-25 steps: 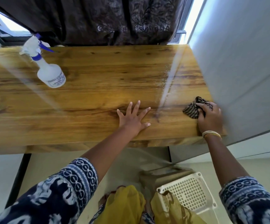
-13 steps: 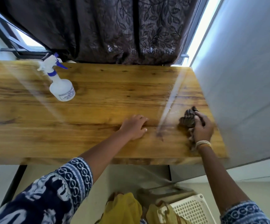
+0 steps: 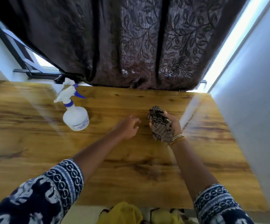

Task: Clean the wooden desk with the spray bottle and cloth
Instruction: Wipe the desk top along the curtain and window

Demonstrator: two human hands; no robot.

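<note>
The wooden desk (image 3: 50, 151) fills the middle of the view. A white spray bottle (image 3: 75, 113) with a blue trigger stands on it at the back left. My right hand (image 3: 173, 125) holds a bunched striped cloth (image 3: 160, 123) lifted above the desk's middle. My left hand (image 3: 127, 126) hovers just left of the cloth, fingers loosely curled and holding nothing. About a hand's width separates the left hand from the bottle.
A dark patterned curtain (image 3: 131, 42) hangs behind the desk's back edge. A grey wall (image 3: 257, 94) runs along the desk's right side. A window frame (image 3: 26, 62) shows at the back left.
My right hand has lifted the cloth off the desk's right end and carried it left toward the middle. My left hand has risen from the surface. The view has shifted forward over the desk.
</note>
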